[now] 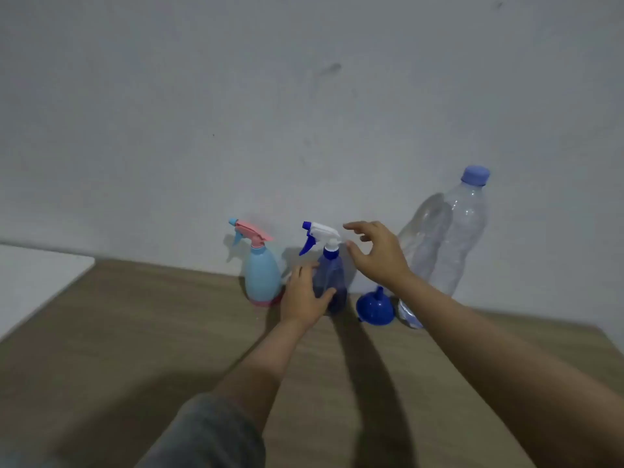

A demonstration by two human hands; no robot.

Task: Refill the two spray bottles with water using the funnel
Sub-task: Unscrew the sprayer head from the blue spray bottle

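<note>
Left hand [304, 295] wrapped around the dark blue spray bottle [332, 282], right hand [378, 253] spread open beside its trigger head, funnel [374, 307] just right

Wooden table [135, 349], grey wall [202, 113], white surface [30, 275]

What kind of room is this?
Probably a plain room at home: a wooden table pushed against a bare grey wall, holding household spray bottles and a big water bottle.
</note>
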